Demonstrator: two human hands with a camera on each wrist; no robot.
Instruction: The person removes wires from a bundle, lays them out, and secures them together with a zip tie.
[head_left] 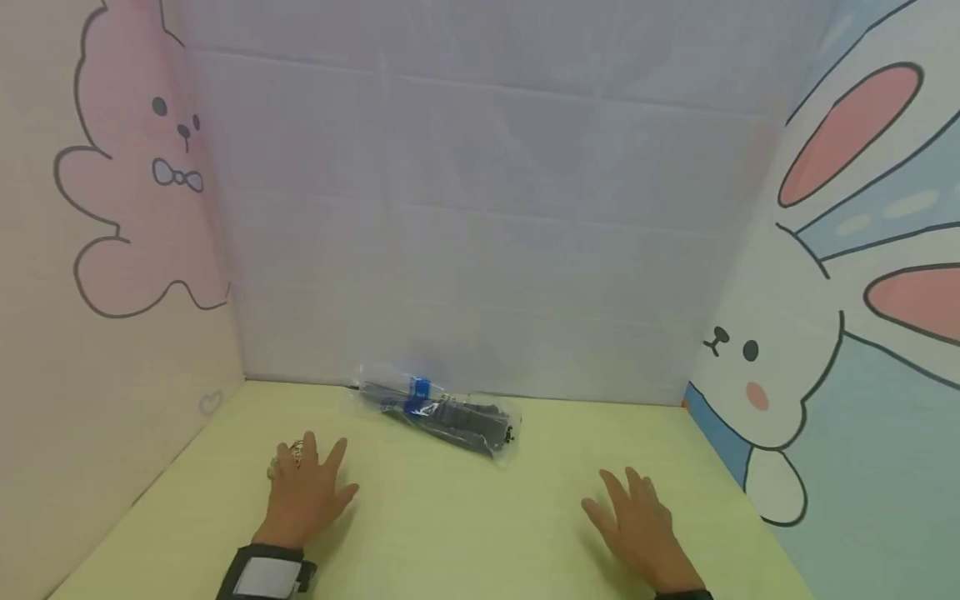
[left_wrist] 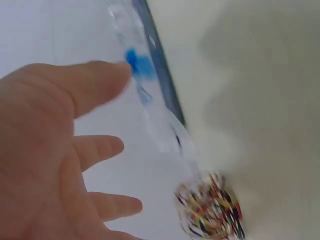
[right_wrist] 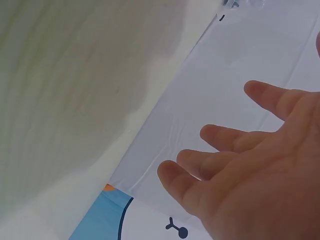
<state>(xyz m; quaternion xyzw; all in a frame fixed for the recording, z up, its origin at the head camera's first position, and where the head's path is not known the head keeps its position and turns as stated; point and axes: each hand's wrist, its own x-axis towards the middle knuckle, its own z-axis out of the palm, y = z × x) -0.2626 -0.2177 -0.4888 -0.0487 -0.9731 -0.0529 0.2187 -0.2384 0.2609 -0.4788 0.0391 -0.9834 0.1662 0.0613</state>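
A clear plastic bag [head_left: 450, 417] with a long dark item and a blue label inside lies at the back of the table. The dark item's kind cannot be told. My left hand [head_left: 303, 492] hovers over the left of the table, its fingers spread and holding nothing. Just beyond those fingers, partly hidden by them, is a tangle of thin multicoloured strands, perhaps wires [left_wrist: 212, 207]; it shows better in the left wrist view. On the right, my right hand [head_left: 637, 525] is held above the table with fingers extended, apart from any object.
The pale yellow table [head_left: 465, 517] meets a whitish back wall [head_left: 480, 208]. At the left stands a side wall with a pink bear drawing [head_left: 142, 192]; at the right, one with a white rabbit drawing [head_left: 772, 367]. A dark wrist strap [head_left: 266, 575] sits on the left wrist.
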